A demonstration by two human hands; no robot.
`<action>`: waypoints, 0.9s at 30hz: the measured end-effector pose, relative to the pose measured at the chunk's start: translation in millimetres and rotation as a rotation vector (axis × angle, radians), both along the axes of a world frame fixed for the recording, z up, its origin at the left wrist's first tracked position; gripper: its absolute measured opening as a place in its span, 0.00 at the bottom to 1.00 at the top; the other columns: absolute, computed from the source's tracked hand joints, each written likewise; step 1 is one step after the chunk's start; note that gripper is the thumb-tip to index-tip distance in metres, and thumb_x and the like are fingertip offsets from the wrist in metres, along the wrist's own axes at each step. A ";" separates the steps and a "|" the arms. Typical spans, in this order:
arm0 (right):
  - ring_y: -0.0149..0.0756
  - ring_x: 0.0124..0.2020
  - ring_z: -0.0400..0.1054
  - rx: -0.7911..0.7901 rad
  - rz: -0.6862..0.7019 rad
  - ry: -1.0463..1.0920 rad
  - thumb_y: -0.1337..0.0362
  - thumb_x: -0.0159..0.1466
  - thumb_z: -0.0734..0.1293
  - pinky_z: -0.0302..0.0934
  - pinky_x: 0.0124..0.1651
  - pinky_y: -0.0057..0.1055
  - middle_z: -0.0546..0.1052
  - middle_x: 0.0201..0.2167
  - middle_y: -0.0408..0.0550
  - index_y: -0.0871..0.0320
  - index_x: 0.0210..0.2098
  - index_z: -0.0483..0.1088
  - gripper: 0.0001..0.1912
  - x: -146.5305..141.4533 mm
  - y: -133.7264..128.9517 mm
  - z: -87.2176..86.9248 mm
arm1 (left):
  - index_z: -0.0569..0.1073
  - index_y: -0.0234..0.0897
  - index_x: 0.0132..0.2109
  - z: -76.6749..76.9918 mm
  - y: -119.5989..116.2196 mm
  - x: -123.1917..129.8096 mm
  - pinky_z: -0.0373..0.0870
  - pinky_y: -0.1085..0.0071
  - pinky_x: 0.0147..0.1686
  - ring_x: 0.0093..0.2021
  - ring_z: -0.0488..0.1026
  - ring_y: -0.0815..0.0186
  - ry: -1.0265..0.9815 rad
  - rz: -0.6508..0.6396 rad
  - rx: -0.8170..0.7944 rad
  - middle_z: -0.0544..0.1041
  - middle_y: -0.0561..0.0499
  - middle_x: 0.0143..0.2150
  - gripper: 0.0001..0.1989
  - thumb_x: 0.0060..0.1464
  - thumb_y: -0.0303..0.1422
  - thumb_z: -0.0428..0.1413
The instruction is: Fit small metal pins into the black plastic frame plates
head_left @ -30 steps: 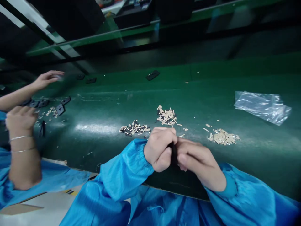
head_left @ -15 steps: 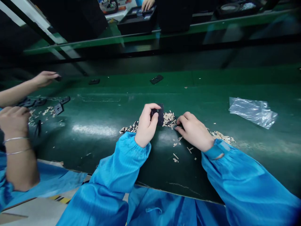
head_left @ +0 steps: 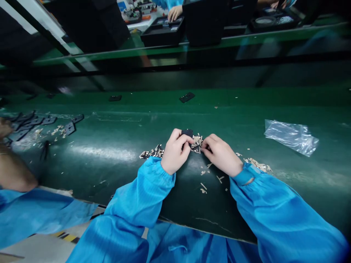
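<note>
My left hand [head_left: 177,152] is closed around a flat black plastic part [head_left: 187,132], whose far edge shows above my fingers; the rest is covered. A pile of small beige and black strips [head_left: 197,141] lies between my hands, touching the part's right side. My right hand [head_left: 221,153] is closed in a pinch at the pile's right edge, and whatever its fingertips grip is too small to make out. Another heap of dark and beige strips [head_left: 152,152] lies left of my left hand. More beige pieces [head_left: 257,165] are heaped beside my right wrist.
Flat black parts [head_left: 187,97] lie farther back on the green table [head_left: 123,171]. A clear plastic bag [head_left: 292,138] is at right. At left, a co-worker's arm [head_left: 15,170] is near several black parts [head_left: 35,121]. Another person's hand [head_left: 174,13] reaches into a black tray [head_left: 163,35] behind.
My left hand has turned over the black part, leaving less of it visible. My right hand has shifted slightly left, nearer the pile. The co-worker's arms at left have drawn back.
</note>
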State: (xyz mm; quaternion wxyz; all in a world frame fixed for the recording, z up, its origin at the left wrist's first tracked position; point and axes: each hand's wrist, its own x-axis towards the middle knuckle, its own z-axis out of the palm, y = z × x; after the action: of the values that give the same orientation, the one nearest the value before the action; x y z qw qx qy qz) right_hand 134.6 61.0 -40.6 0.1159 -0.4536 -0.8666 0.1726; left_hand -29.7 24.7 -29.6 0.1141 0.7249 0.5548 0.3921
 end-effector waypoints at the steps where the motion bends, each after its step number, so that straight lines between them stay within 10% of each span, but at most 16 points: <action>1: 0.33 0.31 0.64 -0.004 0.002 0.023 0.72 0.59 0.60 0.59 0.35 0.28 0.67 0.30 0.47 0.59 0.29 0.64 0.05 0.7 0.8 -0.2 | 0.71 0.34 0.32 -0.4 0.1 0.2 0.66 0.71 0.38 0.37 0.66 0.68 0.000 -0.001 -0.001 0.64 0.50 0.34 0.10 0.50 0.19 0.47; 27: 0.32 0.24 0.68 -0.498 -0.221 0.830 0.61 0.56 0.62 0.62 0.28 0.30 0.72 0.21 0.43 0.57 0.29 0.63 0.06 0.4 11.3 -9.7 | 0.71 0.36 0.35 -9.9 0.1 4.5 0.66 0.71 0.40 0.38 0.66 0.68 -0.035 -0.021 -0.026 0.65 0.50 0.36 0.08 0.52 0.23 0.49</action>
State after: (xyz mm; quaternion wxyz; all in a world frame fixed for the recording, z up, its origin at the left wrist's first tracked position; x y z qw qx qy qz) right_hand 135.0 72.3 -50.3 0.3566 -0.4497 -0.6266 0.5272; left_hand -25.2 24.8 -39.6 0.1374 0.7223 0.5501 0.3961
